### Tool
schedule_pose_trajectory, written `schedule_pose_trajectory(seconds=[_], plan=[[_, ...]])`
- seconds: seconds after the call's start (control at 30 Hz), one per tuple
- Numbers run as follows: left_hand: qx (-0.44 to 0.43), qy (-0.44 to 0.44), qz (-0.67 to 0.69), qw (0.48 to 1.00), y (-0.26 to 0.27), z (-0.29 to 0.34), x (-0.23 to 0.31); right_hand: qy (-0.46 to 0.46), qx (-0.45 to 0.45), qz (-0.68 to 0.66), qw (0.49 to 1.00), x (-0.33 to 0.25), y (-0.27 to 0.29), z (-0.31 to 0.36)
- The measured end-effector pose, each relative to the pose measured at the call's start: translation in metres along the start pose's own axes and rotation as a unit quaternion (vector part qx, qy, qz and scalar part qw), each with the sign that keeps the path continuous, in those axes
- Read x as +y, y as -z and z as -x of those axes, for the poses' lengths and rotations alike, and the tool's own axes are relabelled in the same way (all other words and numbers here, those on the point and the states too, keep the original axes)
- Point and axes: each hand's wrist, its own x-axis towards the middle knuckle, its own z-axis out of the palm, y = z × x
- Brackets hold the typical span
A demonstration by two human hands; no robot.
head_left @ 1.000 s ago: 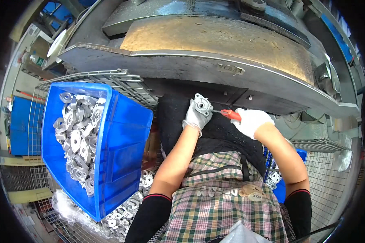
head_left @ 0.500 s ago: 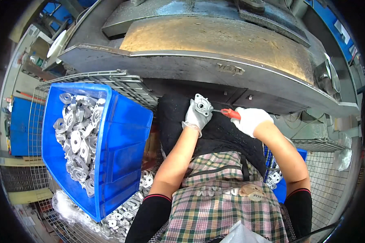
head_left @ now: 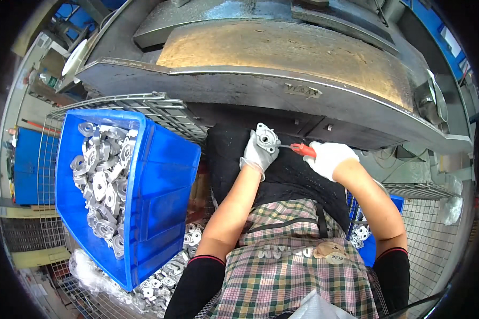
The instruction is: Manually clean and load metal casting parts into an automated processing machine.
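Observation:
Both my hands wear white gloves and work in front of me, over dark cloth on my lap. My left hand point(head_left: 259, 157) is closed around a grey cast metal housing point(head_left: 266, 138) with a round central hole and smaller holes near its edge. In my right hand point(head_left: 331, 159) is a red-handled tool point(head_left: 304, 150) with a thin metal shaft. The shaft points left, and its tip meets or nearly meets the housing's right edge; exact contact is too small to tell.
A blue bin point(head_left: 162, 207) full of similar castings point(head_left: 104, 186) stands tilted at my left. More castings point(head_left: 157, 282) lie below it in a wire cage. A metal machine bench point(head_left: 282, 87) runs across the front. Behind my right arm sits another blue container point(head_left: 368, 250) with castings.
My hands, the housing and the red-handled tool hold almost the same place. At the back of the machine, a dark plate has shifted slightly left.

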Motion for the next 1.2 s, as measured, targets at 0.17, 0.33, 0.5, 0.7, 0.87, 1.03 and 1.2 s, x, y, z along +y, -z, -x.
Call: schedule_pose_trajectory(seconds=[0.17,0.33,0.5,0.7,0.87,1.03,1.2], plan=[[-0.2,0.215,0.419,0.859,0.056,-0.015,0.021,0.025,0.003,0.004,1.0,-0.009,0.001,-0.002],[-0.068,0.004,-0.016,0.998,0.022,-0.004,0.009,0.042,-0.005,0.0,0.999,-0.012,-0.004,-0.003],[0.064,-0.036,-0.039,0.997,-0.005,0.005,-0.002,0.015,0.013,-0.025,1.0,-0.019,0.001,-0.019],[-0.256,0.151,0.176,0.939,0.056,-0.02,0.012,0.001,0.017,-0.023,1.0,-0.03,0.011,-0.035],[-0.105,-0.151,-0.479,0.858,0.082,-0.04,0.01,0.003,0.029,-0.035,0.999,-0.028,0.006,-0.045],[-0.076,-0.099,-0.191,0.974,0.078,-0.045,0.006,0.001,0.027,-0.032,0.999,-0.026,0.004,-0.048],[-0.087,-0.069,-0.122,0.986,0.078,-0.042,0.01,0.008,0.035,-0.035,0.999,-0.026,0.004,-0.048]])
